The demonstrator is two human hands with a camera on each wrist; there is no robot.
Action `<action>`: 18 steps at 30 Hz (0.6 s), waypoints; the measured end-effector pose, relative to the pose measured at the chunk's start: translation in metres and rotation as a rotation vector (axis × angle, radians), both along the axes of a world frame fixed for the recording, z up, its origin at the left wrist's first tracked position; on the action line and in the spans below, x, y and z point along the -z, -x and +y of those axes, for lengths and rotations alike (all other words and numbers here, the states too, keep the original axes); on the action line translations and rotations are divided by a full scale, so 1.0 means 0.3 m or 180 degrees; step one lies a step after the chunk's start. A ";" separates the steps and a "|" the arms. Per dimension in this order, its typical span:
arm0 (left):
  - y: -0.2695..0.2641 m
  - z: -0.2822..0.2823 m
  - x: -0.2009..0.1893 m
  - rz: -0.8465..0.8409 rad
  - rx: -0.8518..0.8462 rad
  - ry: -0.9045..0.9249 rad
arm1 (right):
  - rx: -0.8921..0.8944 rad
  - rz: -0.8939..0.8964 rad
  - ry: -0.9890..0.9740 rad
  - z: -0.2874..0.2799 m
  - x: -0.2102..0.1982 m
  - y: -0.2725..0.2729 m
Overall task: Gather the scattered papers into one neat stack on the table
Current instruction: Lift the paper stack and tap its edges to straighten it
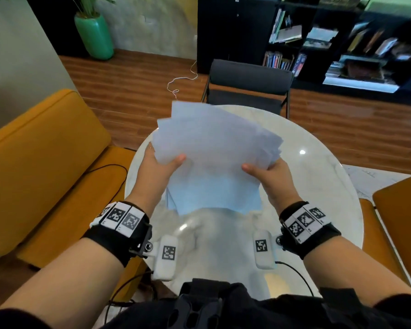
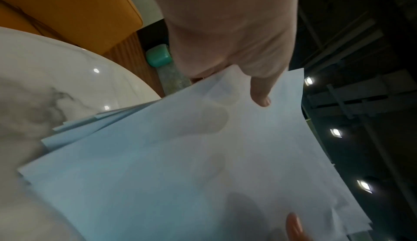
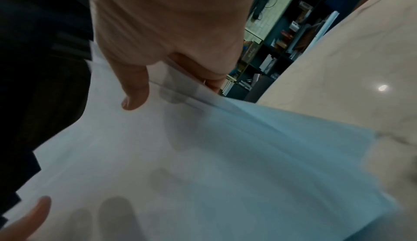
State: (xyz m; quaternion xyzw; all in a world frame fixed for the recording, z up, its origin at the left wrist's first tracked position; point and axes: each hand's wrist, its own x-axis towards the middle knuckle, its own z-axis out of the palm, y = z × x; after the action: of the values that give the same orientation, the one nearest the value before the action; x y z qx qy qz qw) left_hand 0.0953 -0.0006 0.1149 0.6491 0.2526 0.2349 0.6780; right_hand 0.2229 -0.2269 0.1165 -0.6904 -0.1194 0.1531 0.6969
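Both hands hold a loose sheaf of white papers [image 1: 214, 157] upright above the round marble counter [image 1: 318, 210]. The left hand [image 1: 161, 166] pinches its left edge, thumb in front and fingers behind; the right hand [image 1: 268, 175] pinches the right edge likewise. The sheets' corners fan out unevenly, lower edges near the counter.

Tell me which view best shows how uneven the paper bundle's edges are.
The head view: the whole paper bundle shows fanned out, gripped by the left hand and right hand. The left wrist view shows only staggered corners; the right wrist view is blurred.
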 end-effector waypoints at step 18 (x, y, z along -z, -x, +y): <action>-0.006 0.019 0.070 0.0211 0.0216 0.0376 | -0.0426 0.0360 -0.0211 -0.056 0.041 -0.034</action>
State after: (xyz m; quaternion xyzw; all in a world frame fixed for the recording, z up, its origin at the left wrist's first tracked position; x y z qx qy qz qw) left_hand 0.0971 0.0052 0.0939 0.6236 0.2662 0.1747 0.7140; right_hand 0.2331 -0.2438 0.1044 -0.6477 -0.1307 0.2340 0.7132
